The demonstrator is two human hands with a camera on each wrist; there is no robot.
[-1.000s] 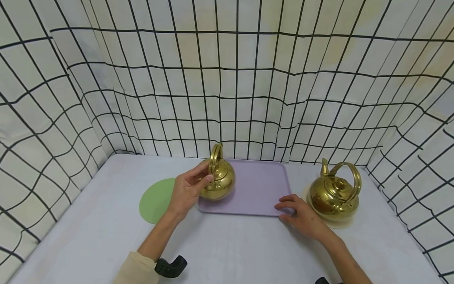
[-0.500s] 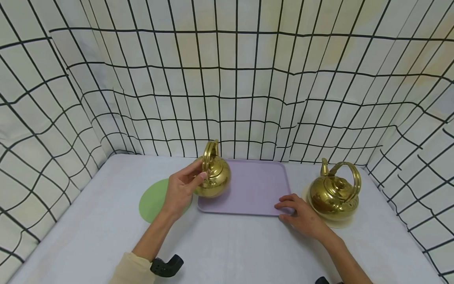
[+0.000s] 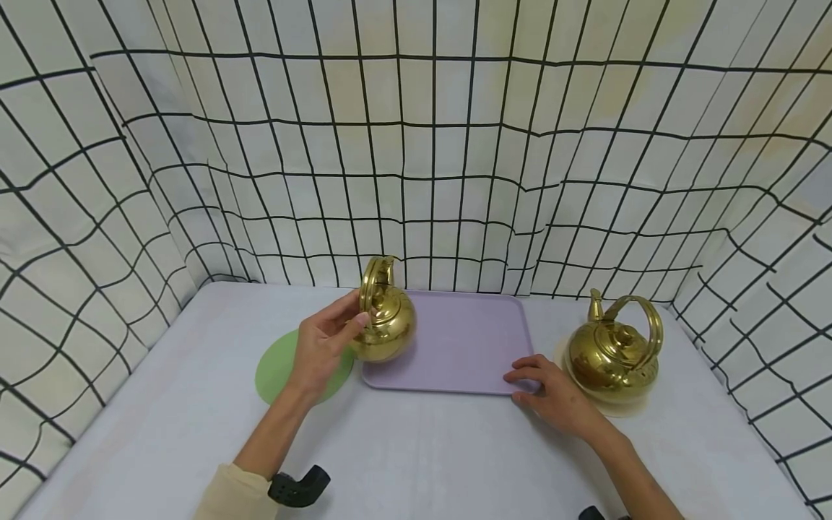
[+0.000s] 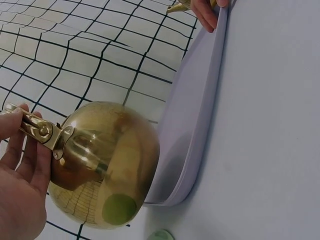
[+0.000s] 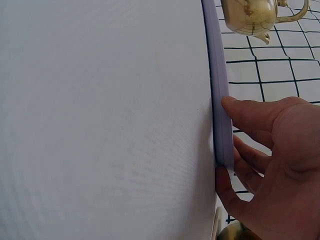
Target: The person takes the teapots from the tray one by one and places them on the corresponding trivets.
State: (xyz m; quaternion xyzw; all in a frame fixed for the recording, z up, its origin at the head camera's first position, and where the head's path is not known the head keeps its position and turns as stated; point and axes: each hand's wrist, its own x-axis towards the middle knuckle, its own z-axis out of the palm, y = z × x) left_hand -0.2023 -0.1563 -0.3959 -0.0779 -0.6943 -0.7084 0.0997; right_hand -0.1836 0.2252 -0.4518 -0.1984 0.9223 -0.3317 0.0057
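Note:
My left hand grips the arched handle of a shiny brass kettle. The kettle hangs raised, slightly tilted, over the left end of a lilac rectangular tray; in the left wrist view its round body mirrors a green disc. At the tray's near right corner, my right hand holds the rim, thumb against the near edge and fingers bent around the corner. Behind that hand, a second brass kettle stands on a round cream mat.
A round green mat lies on the white table, left of the tray and partly behind my left forearm. White walls with a black grid enclose the table at the back and both sides.
My left hand has moved a little leftward with the kettle, away from the tray's middle and toward the green mat. The right hand, tray and second kettle have stayed put.

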